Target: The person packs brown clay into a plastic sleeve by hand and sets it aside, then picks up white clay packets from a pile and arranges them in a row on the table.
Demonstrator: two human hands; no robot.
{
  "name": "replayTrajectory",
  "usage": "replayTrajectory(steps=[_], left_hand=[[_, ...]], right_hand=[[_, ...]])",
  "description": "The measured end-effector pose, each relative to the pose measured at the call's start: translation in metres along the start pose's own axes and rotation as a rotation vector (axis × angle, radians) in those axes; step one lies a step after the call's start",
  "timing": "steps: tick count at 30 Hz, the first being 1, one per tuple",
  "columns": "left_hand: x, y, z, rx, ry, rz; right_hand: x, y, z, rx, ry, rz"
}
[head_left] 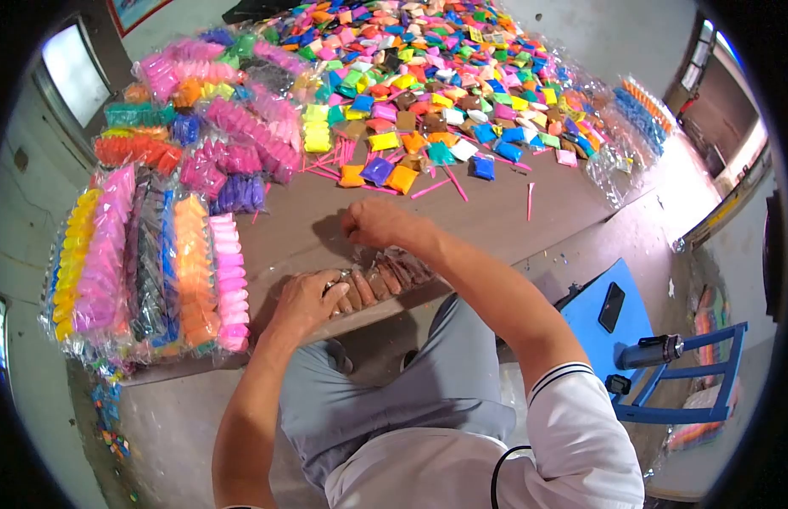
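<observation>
A row of small brown clay-like packets [368,288] in clear plastic lies along the front edge of the table. My left hand [304,303] is closed around the left end of this row, its thumb and fingers on the nearest packets. Above the row, over the tabletop, is my right hand [379,224] with its fingers curled together. Whatever it may pinch is hidden. My right forearm passes over the right end of the row.
Bagged rows of coloured packets [197,271] stand at the left. Loose coloured packets [428,76] heap up at the back, with pink sticks [455,182] before them. On the right, a blue chair [606,276] bears a phone [611,307] and a bottle [653,351].
</observation>
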State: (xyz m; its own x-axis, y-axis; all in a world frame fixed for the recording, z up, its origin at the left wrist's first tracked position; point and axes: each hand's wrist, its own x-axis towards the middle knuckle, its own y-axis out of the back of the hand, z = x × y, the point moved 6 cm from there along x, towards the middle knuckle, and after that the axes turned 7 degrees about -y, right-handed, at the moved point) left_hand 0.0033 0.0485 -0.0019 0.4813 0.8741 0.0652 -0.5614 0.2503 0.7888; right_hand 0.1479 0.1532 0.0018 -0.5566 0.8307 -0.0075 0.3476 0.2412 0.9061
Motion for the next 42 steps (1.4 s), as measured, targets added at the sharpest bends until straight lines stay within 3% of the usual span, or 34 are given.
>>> replayTrajectory(steps=[2,6,8,12,14,17,20,22,25,30,32,42], left_hand=[[0.001,-0.002,0.000,0.056,-0.131,0.045],[0.001,-0.003,0.000,0.064,-0.143,0.060],[0.000,-0.003,-0.003,-0.009,0.019,0.013],[-0.001,-0.005,-0.006,-0.039,0.082,-0.010],[-0.002,0.001,0.004,0.178,-0.103,0.069],[-0.002,0.000,0.007,0.065,-0.079,0.065],[-0.002,-0.011,-0.012,0.154,-0.081,0.108],[-0.003,-0.007,-0.004,0.127,-0.053,0.098],[-0.007,0.004,0.016,0.051,-0.058,0.071],[-0.012,0.012,0.024,0.002,-0.081,0.038],[-0.016,0.024,0.026,0.323,-0.262,0.235],[-0.042,0.074,0.012,0.312,-0.091,0.453]], right_hand=[[-0.007,0.008,-0.007,0.033,0.002,0.016],[-0.025,0.022,-0.027,-0.072,0.012,0.083],[-0.030,0.022,-0.034,-0.099,0.023,0.116],[-0.045,0.028,-0.049,-0.099,-0.006,0.070],[-0.052,0.025,-0.054,-0.113,-0.016,0.026],[-0.061,0.018,-0.059,-0.145,0.024,0.082],[-0.073,0.012,-0.068,-0.236,0.110,0.166],[-0.081,0.003,-0.072,-0.389,0.228,0.264],[-0.090,0.001,-0.069,-0.360,0.331,0.325],[-0.098,0.001,-0.068,-0.393,0.373,0.318],[-0.101,0.000,-0.068,-0.404,0.396,0.320],[-0.116,-0.004,-0.064,-0.401,0.498,0.368]])
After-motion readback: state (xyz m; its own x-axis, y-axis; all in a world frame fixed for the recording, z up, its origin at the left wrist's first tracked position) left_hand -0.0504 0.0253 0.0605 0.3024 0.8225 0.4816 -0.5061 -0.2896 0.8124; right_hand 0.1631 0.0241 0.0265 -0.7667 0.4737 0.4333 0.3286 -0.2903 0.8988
